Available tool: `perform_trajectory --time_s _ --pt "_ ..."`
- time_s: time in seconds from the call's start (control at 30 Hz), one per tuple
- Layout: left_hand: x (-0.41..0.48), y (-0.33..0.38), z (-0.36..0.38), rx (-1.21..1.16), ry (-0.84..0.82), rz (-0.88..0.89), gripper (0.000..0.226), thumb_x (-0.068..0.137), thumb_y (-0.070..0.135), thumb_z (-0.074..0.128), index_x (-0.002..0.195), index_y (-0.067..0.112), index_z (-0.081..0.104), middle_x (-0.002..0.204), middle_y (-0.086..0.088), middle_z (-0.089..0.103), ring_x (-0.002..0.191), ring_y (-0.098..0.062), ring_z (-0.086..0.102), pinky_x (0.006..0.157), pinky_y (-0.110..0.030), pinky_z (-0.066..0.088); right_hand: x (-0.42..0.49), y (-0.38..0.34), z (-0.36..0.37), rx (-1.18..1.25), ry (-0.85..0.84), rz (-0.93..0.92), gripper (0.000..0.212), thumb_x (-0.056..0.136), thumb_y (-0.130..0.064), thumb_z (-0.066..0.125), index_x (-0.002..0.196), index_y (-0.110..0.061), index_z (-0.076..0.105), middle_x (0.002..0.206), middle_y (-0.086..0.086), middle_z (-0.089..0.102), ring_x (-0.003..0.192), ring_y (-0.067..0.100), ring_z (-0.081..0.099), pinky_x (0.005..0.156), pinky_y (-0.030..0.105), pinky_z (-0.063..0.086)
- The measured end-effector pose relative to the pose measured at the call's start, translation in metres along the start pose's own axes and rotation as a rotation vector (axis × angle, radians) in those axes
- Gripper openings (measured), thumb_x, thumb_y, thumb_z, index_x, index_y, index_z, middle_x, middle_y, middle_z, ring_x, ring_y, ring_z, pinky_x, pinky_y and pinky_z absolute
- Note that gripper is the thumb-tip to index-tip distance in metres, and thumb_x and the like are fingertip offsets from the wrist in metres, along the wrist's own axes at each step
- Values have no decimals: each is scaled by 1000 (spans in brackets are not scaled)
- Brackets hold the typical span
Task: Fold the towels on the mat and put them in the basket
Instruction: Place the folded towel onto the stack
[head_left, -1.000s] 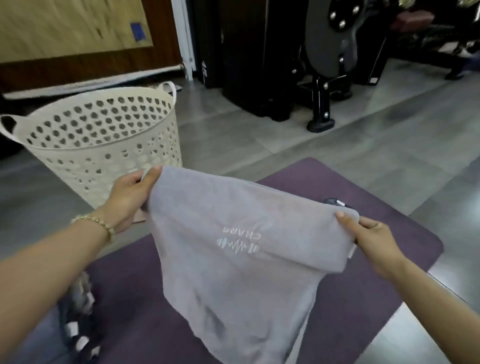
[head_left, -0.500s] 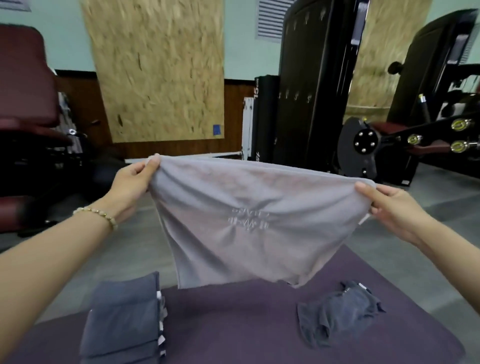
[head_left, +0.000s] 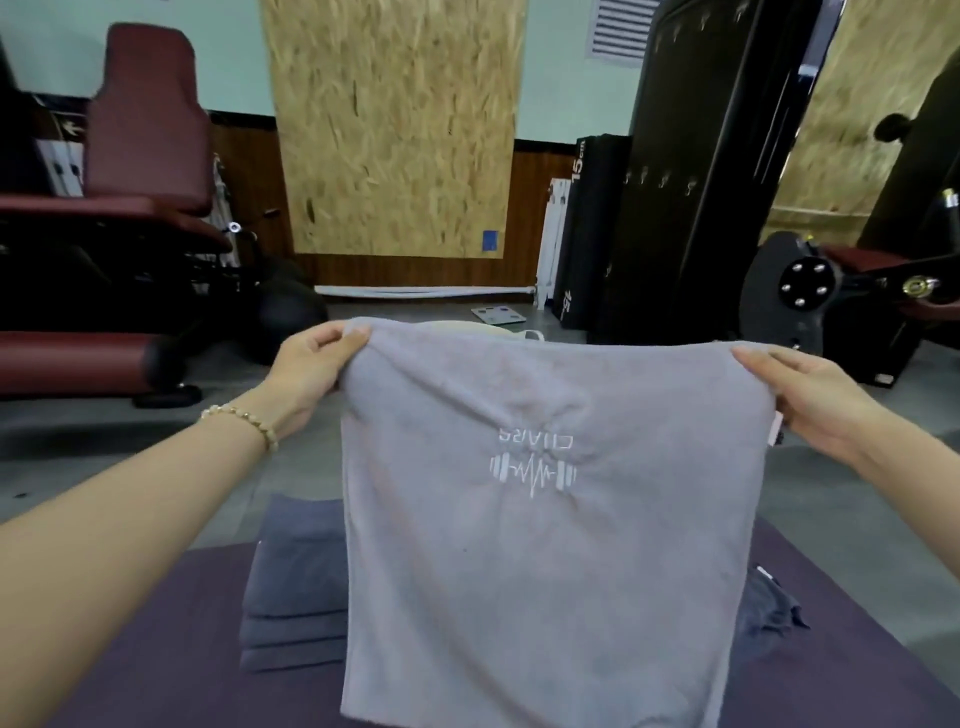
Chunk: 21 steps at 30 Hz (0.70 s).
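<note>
My left grip (head_left: 311, 371) and right grip (head_left: 810, 397) each pinch a top corner of the grey towel (head_left: 545, 545), which hangs spread above the mat (head_left: 145, 649). A folded stack (head_left: 296, 587) lies on the mat behind it, leftward.

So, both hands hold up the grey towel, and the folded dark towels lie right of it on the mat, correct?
No: the head view shows the folded dark towels left of the grey towel on the mat. The left hand and right hand hold it.
</note>
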<state>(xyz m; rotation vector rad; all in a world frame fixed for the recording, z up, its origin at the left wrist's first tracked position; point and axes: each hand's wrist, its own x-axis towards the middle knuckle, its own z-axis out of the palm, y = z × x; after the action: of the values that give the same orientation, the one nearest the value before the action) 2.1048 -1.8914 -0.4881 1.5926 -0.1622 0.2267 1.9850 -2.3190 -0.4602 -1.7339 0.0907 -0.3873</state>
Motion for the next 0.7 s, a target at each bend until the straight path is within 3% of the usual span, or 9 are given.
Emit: perform_trajectory --time_s 0.17,0.33,0.47,0.53,0.6,0.7 --pt "-17 -54 12 64 -126 -157 10 91 24 62 92 19 70 85 5 68 76 -5 61 58 -13 51 -1 54 12 -70 -185 150 101 16 -67 87 99 -13 70 80 -5 73 71 3 68 61 15 54" --pt "-23 -105 28 66 -126 -215 20 90 26 63 104 13 70 90 3 69 71 0 63 66 -14 54 3 105 20 -35 -181 223 98 16 -63 90 98 -15 69 80 -7 73 73 3 68 63 15 54" --pt "-24 -125 33 24 -144 -284 14 90 23 62 99 13 67 80 5 70 67 -1 63 61 -14 53 3 124 17 -11 -189 272 86 37 -54 90 109 -12 69 87 -4 73 78 5 68 65 15 55" --pt "-26 -130 34 21 -170 -303 10 90 22 62 95 15 67 72 10 70 65 0 63 60 -14 53 3 131 13 -2 -205 296 90 28 -58 91 104 -16 70 88 -4 74 78 5 69 64 16 55" --pt "-27 -132 33 16 -217 -322 15 90 23 61 100 13 66 79 7 70 69 -2 63 62 -15 53 4 137 8 13 -212 309 91 21 -60 91 100 -19 71 87 -5 74 78 4 69 64 16 55" --pt "-24 -130 33 5 -293 -362 25 93 25 57 112 10 64 96 1 68 81 -4 62 70 -14 54 6 140 1 22 -258 318 80 34 -59 90 103 -21 70 88 -4 74 74 7 69 61 19 55"
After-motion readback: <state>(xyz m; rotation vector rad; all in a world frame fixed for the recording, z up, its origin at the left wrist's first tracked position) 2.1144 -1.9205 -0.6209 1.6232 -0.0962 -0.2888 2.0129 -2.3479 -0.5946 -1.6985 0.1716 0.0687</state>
